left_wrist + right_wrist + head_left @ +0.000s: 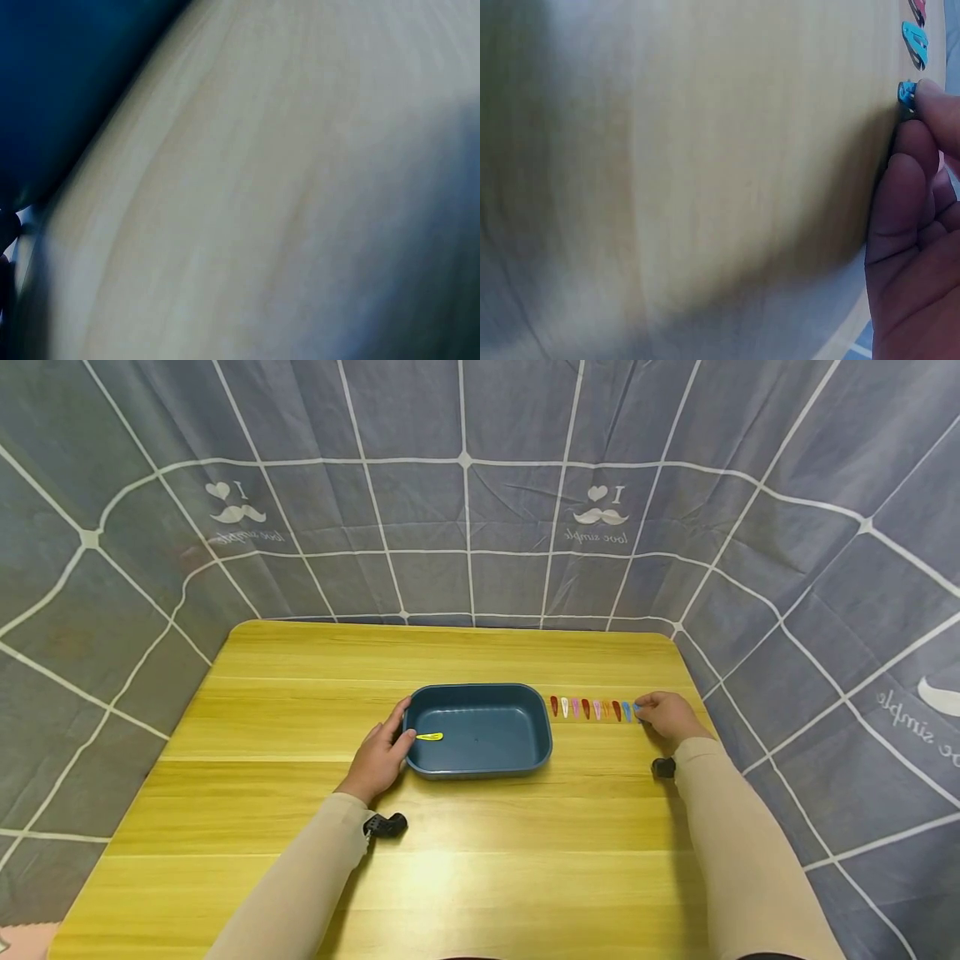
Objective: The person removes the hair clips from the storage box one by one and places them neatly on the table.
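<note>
A dark blue rectangular plastic bin (480,772) sits on the wooden table. My left hand (377,758) grips its left end, thumb over the rim and fingers along the outer side. Inside the bin, by the thumb, lies a yellow snap hair clip (430,737). At the right end of a row of hair clips, my right hand (669,717) pinches a blue hair clip (907,95) between thumb and forefinger, close to the tabletop. Beside it lies another blue clip (915,45). The left wrist view shows mostly tabletop and part of the bin (67,67).
Several more clips, among them a red clip (586,708), a white clip (566,707) and an orange clip (607,710), lie in line right of the bin. Grey checked curtains (495,585) surround the wooden table (525,860) at the back and sides.
</note>
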Tool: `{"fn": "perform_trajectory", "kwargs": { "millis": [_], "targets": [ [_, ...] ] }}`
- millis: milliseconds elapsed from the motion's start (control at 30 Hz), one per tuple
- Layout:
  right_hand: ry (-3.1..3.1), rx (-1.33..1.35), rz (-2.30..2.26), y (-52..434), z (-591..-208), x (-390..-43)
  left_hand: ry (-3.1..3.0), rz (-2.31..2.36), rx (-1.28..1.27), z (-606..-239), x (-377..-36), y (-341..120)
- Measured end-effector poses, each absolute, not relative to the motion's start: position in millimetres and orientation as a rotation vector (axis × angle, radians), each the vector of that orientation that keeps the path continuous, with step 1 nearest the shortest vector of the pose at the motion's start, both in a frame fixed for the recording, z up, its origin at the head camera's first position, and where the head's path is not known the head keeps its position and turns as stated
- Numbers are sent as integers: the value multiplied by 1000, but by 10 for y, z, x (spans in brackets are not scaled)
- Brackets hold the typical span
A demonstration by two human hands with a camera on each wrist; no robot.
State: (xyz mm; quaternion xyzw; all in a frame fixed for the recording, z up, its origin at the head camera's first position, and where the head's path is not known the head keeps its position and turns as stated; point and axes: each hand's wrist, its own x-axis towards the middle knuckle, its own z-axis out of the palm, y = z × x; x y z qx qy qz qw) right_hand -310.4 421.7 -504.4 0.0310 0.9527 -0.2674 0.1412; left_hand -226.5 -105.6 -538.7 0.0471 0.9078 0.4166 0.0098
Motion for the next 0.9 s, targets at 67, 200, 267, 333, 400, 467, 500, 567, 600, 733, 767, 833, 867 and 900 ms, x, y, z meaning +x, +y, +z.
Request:
{"fn": "perform_trajectory", "kwargs": {
  "millis": [67,200,267,333,400,467,500,567,600,733,767,833,867,900],
  "targets": [
    [2751,88,-773,4205,-5034,-3096,2834,1301,148,-5390,-2265,-1058],
    [2762,79,-755,4187,-5030,-3093,2826,1308,150,-5389,-2261,-1060],
    [2757,80,-750,4183,-5032,-3094,2823,1313,152,-5387,-2258,-1061],
    [2747,97,-757,4184,-5035,-3095,2822,1313,153,-5385,-2257,-1062],
    [2741,101,-762,4192,-5043,-3099,2824,1312,152,-5381,-2255,-1061],
    [2744,96,-769,4208,-5059,-3107,2828,1309,156,-5373,-2256,-1061],
    [2747,95,-774,4222,-5071,-3110,2831,1306,155,-5369,-2257,-1059],
    [2750,95,-798,4259,-5099,-3115,2833,1302,164,-5360,-2258,-1058],
    [2747,104,-819,4277,-5110,-3114,2833,1302,169,-5358,-2259,-1057],
    [2729,155,-930,4337,-5147,-3116,2829,1308,169,-5355,-2262,-1054],
    [2726,166,-955,4339,-5145,-3115,2828,1307,166,-5356,-2262,-1055],
    [2751,170,-977,4313,-5123,-3120,2824,1303,168,-5355,-2260,-1059],
    [2763,173,-979,4279,-5093,-3121,2822,1302,167,-5355,-2259,-1062],
    [2775,165,-977,4233,-5054,-3126,2821,1304,166,-5356,-2259,-1065]
  ]
}}
